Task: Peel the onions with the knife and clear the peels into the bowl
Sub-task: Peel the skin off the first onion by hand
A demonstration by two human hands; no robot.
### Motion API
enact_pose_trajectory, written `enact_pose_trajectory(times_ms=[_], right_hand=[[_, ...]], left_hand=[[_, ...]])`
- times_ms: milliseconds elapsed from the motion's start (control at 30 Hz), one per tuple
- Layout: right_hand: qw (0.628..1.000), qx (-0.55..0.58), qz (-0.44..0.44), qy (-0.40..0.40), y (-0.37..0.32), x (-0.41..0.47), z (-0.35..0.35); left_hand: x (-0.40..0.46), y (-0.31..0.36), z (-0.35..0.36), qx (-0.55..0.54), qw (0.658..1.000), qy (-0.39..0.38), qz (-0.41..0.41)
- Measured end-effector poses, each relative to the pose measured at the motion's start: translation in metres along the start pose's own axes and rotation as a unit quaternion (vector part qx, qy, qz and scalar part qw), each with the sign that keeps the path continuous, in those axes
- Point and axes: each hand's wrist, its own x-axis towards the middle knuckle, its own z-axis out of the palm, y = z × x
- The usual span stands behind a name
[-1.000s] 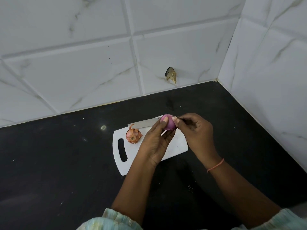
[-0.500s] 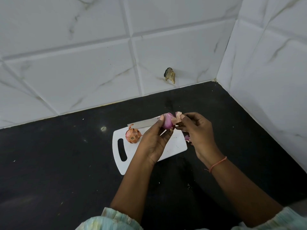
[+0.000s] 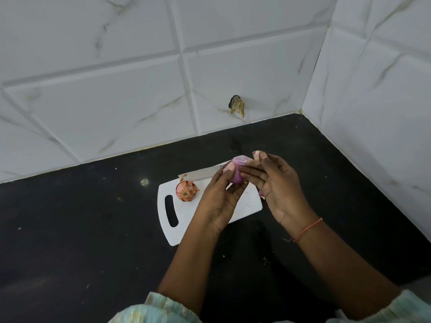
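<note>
My left hand (image 3: 218, 194) grips a pink, partly peeled onion (image 3: 238, 170) above the white cutting board (image 3: 210, 214). My right hand (image 3: 277, 185) pinches a strip of peel (image 3: 256, 156) at the onion's top, between thumb and fingers. A second onion (image 3: 186, 190) with its orange skin on lies on the board near the handle slot. The knife blade (image 3: 200, 174) rests along the board's far edge; its handle is hidden behind my hands. A bit of purple peel (image 3: 261, 194) shows under my right palm. No bowl is in view.
The board sits on a black counter (image 3: 81, 229) in a corner of white marble-look tiled walls (image 3: 116, 101). A dark chipped hole (image 3: 236, 105) marks the back wall. Small crumbs of peel dot the counter near my forearms.
My right hand has pulled a strip of skin up and away from the onion's top. My left hand has kept the onion in about the same spot.
</note>
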Motion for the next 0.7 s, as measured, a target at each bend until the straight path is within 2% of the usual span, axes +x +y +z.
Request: enact_pose_trajectory(times_ms=[67, 167, 333, 533, 700], right_hand=[[1.000, 0.001, -0.006, 0.002, 0.000, 0.000, -0.001], [0.999, -0.031, -0.003, 0.033, 0.001, 0.004, -0.003], [0.996, 0.066, 0.050, 0.041, 0.001, 0.007, -0.003], [0.991, 0.108, 0.073, 0.012, 0.002, 0.012, -0.004], [0.979, 0.184, 0.083, 0.010, 0.005, 0.016, -0.004]], left_hand=[[0.000, 0.000, -0.002, 0.018, 1.000, -0.011, 0.007], [0.002, 0.000, -0.006, 0.048, 0.999, 0.012, -0.012], [0.003, 0.002, -0.006, 0.060, 0.997, 0.038, -0.035], [0.004, 0.003, -0.010, 0.083, 0.996, 0.015, 0.006], [0.005, 0.006, -0.011, 0.070, 0.998, -0.002, -0.006]])
